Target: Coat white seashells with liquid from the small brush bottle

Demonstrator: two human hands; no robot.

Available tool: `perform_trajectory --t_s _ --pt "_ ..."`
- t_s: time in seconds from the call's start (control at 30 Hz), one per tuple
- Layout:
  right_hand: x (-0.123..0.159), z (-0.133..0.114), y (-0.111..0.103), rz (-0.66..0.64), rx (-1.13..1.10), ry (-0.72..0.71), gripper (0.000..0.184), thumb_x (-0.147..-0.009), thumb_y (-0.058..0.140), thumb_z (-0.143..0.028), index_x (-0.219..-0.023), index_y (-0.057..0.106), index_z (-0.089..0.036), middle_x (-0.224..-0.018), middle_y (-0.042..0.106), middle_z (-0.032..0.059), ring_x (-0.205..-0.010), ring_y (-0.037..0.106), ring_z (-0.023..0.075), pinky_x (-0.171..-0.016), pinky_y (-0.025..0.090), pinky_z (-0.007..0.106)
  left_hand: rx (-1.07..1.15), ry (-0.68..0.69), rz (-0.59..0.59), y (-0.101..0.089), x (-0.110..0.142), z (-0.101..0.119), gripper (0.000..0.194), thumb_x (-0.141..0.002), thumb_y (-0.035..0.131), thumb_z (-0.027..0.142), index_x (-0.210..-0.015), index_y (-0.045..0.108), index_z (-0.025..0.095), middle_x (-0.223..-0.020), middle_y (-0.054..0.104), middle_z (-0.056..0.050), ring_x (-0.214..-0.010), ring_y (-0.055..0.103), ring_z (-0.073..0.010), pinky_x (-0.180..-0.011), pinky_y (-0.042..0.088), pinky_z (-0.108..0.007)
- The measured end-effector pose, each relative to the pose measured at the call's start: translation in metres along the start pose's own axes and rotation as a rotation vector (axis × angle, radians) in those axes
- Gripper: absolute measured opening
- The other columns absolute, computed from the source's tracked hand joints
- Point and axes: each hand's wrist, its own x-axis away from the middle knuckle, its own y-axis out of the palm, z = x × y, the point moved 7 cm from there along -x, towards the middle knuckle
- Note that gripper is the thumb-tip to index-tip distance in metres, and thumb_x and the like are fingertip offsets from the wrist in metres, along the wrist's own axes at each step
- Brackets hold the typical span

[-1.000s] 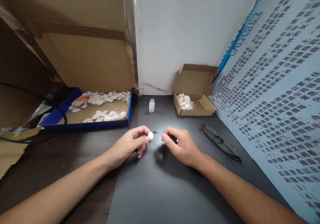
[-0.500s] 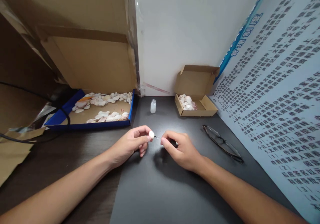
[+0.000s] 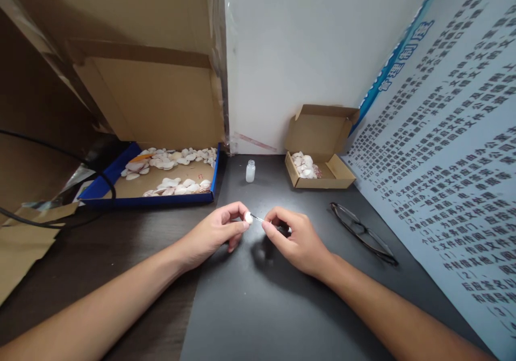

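My left hand [image 3: 221, 229] pinches a small white seashell [image 3: 249, 218] between thumb and forefinger. Opposite it, my right hand [image 3: 292, 237] is closed on a thin brush [image 3: 258, 218] with a dark tip and a black cap-like end partly hidden in the palm. The brush tip meets the edge of the shell, as far as I can tell. Beyond both hands stands a small uncapped bottle [image 3: 250, 172] of whitish liquid.
A blue-edged box [image 3: 215, 181] on the left holds many shells [image 3: 177, 186] and an orange piece [image 3: 140, 158]. A small open cardboard box [image 3: 346, 181] with shells stands back right. Glasses [image 3: 363, 235] lie right of my hand. A black cable [image 3: 108, 181] loops at left.
The brush tip has come to the shell from just beyond it, and my right hand's fingers have shifted slightly. The whole scene has drifted a little rightward in view.
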Motion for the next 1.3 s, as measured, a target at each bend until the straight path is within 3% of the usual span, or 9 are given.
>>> perform_trajectory --t_s 0.13,0.33,0.53,0.7,0.9,1.07,1.23,1.3 --pt "0.001 -0.004 0.002 -0.025 -0.015 -0.054 0.015 -0.090 0.054 -0.027 -0.079 0.058 -0.017 -0.072 0.058 -0.0010 -0.067 0.051 0.0096 -0.063 0.036 0.021 -0.031 0.005 0.004 0.001 0.000 0.001 0.024 -0.083 0.065 0.037 -0.087 0.052 0.018 -0.059 0.043 0.007 -0.049 0.038 -0.0059 -0.049 0.035 -0.019" --pt "-0.001 0.004 0.002 -0.010 0.033 0.004 0.020 -0.093 0.050 -0.027 -0.077 0.057 -0.017 -0.068 0.058 -0.0014 -0.063 0.048 0.0093 -0.060 0.034 0.022 -0.018 0.006 0.003 0.001 0.000 0.001 0.025 -0.082 0.066 0.037 -0.087 0.052 0.018 -0.059 0.043 0.007 -0.049 0.037 -0.0058 -0.048 0.034 -0.019" --pt "0.000 -0.004 0.005 -0.050 0.026 -0.076 0.019 -0.092 0.050 -0.026 -0.078 0.059 -0.017 -0.073 0.060 0.0001 -0.067 0.051 0.0101 -0.063 0.036 0.022 -0.031 -0.004 0.008 0.000 0.000 0.001 0.022 -0.082 0.065 0.035 -0.086 0.052 0.018 -0.059 0.044 0.007 -0.049 0.037 -0.0058 -0.049 0.033 -0.019" --pt "-0.002 0.005 0.002 -0.019 0.070 0.020 0.016 -0.089 0.054 -0.025 -0.077 0.060 -0.017 -0.072 0.059 -0.0001 -0.066 0.051 0.0103 -0.061 0.035 0.022 -0.026 -0.009 0.014 0.000 0.001 0.001 0.021 -0.083 0.065 0.035 -0.086 0.052 0.018 -0.058 0.044 0.007 -0.049 0.037 -0.0060 -0.049 0.034 -0.019" --pt "0.002 -0.006 0.004 -0.047 0.004 -0.110 0.014 -0.090 0.055 -0.025 -0.079 0.059 -0.017 -0.073 0.056 -0.0006 -0.067 0.049 0.0091 -0.062 0.035 0.021 -0.014 -0.007 0.001 0.000 0.000 -0.001 0.021 -0.082 0.065 0.034 -0.087 0.051 0.019 -0.057 0.046 0.008 -0.046 0.039 -0.0057 -0.048 0.034 -0.019" --pt "0.001 0.004 0.003 -0.021 0.053 0.019 0.015 -0.090 0.054 -0.025 -0.078 0.059 -0.017 -0.073 0.058 -0.0008 -0.066 0.050 0.0091 -0.060 0.034 0.021 -0.025 -0.009 0.008 0.000 0.000 -0.001 0.021 -0.083 0.063 0.034 -0.086 0.049 0.019 -0.056 0.045 0.008 -0.046 0.038 -0.0055 -0.047 0.033 -0.019" --pt "0.002 -0.007 0.001 -0.017 -0.008 -0.098 0.016 -0.091 0.053 -0.025 -0.078 0.058 -0.017 -0.072 0.057 -0.0007 -0.065 0.049 0.0089 -0.061 0.035 0.021 -0.089 0.000 0.008 0.003 0.001 0.005 0.021 -0.083 0.063 0.035 -0.084 0.050 0.019 -0.059 0.044 0.008 -0.049 0.039 -0.0061 -0.049 0.033 -0.019" --pt "0.001 -0.006 0.000 -0.004 0.022 -0.080 0.015 -0.091 0.053 -0.025 -0.079 0.059 -0.017 -0.073 0.057 -0.0007 -0.065 0.049 0.0090 -0.061 0.035 0.021 -0.135 0.004 0.001 0.004 0.002 0.007 0.021 -0.082 0.063 0.035 -0.083 0.050 0.018 -0.060 0.044 0.007 -0.050 0.039 -0.0059 -0.050 0.032 -0.019"
